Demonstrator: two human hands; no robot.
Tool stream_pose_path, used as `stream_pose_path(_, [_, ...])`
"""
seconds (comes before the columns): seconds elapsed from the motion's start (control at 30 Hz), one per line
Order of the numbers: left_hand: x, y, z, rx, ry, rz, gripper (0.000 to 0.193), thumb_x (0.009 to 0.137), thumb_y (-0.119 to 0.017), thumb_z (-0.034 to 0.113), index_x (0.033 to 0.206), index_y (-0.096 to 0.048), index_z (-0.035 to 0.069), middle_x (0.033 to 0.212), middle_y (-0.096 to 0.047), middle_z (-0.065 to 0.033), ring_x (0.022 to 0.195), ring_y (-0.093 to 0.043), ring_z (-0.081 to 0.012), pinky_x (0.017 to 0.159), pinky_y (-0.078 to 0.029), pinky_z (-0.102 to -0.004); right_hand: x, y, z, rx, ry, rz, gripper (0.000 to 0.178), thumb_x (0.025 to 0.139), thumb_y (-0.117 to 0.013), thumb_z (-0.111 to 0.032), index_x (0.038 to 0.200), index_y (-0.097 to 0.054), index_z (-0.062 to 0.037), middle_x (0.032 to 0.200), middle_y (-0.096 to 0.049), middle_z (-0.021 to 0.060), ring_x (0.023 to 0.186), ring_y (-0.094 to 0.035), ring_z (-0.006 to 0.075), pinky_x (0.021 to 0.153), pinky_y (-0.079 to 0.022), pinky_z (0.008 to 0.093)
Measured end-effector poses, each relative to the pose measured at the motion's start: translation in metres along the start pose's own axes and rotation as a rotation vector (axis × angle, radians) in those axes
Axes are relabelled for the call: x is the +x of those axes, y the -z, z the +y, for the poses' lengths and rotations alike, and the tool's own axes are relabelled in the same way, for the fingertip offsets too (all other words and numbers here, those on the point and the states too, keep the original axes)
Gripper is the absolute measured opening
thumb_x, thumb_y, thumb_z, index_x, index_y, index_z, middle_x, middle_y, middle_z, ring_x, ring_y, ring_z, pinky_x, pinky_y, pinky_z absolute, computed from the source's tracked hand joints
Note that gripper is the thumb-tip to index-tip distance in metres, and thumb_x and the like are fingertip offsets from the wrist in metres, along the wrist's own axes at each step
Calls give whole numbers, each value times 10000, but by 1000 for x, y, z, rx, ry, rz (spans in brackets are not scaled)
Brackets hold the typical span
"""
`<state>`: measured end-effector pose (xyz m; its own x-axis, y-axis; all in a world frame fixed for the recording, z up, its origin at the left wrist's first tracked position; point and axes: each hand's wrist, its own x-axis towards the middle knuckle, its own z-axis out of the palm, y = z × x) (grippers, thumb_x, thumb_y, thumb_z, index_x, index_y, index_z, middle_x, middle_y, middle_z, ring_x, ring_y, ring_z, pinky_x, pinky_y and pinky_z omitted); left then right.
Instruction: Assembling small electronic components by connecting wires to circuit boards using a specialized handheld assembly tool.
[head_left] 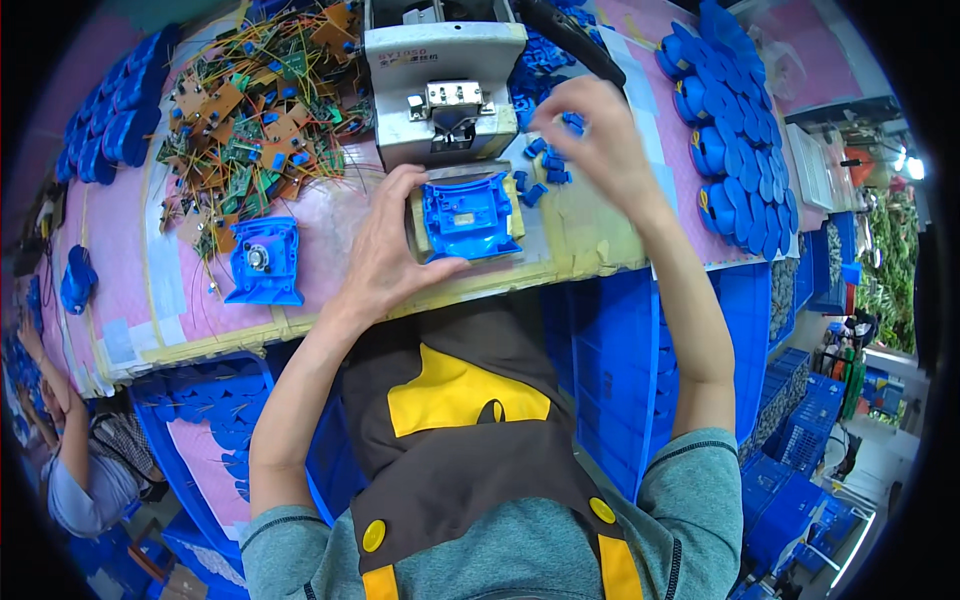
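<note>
A blue plastic housing (480, 238) lies on a yellowish block at the table's front edge, its hollow side up, right below a grey bench machine (445, 60). My left hand (388, 245) grips its left side, thumb along the near edge and fingers at the far corner. Over a scatter of small blue plastic parts (553, 160), my right hand (605, 135) is raised with thumb and fingers curled into a pinch; whatever sits between the fingertips is too small or hidden. Left of my left hand rests another blue housing (268, 275) with a round metal-centred piece inside.
Circuit boards with wires (275, 120) are heaped at the left of the machine. Rows of blue rounded shells (735, 170) stand at the right, more blue shells (120, 110) at the far left. Blue crates (605, 370) sit below the table. Another person's arm (65, 400) shows at the left.
</note>
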<state>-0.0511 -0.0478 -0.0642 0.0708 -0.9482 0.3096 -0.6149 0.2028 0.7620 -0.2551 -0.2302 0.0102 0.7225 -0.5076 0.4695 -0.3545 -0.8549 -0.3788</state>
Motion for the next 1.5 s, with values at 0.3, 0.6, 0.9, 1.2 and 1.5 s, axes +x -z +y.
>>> stream_pose_path(0.3, [1,-3,-1,14,-7,-6,957,579,-894,197,1363,-366,45,1379,-427,-172,1288,-443,-338,1075,-384,-395,-15,-44,-60,-53,14,-427,67,711,-739,-119,746,-689,-89,923,-535,56,958,-508,242,806,-383,373])
stream_pose_path(0.6, [-2,-4,-1,29,-24,7,954,591,-888,210,1367,-357,47,1384,-414,-178,1306,-419,-348,1094,-360,-401,-17,-55,-57,-92,35,-400,56,708,-731,-110,733,-683,-93,891,-534,43,946,-513,230,790,-384,368])
stream_pose_path(0.9, [0,-7,-2,35,-42,11,951,584,-892,212,1352,-361,38,1366,-424,-185,1285,-431,-361,1072,-377,-410,-13,-53,-58,-141,94,-423,46,703,-718,-102,728,-682,-88,892,-534,46,934,-516,230,787,-400,369])
stream_pose_path(1.2, [-1,6,8,32,-56,-22,885,651,-868,218,1353,-366,21,1369,-388,-238,1309,-381,-421,1072,-368,-437,-13,-58,-61,-137,145,-389,79,676,-709,-72,692,-632,-74,868,-529,53,897,-520,248,748,-394,380])
stream_pose_path(1.5, [18,129,-37,588,0,367,229,789,-663,0,1010,-604,22,1015,-583,-155,974,-571,-355,836,-472,-432,-10,-35,-69,5,91,-262,146,741,-731,-90,796,-616,-19,950,-563,103,935,-539,297,810,-448,389])
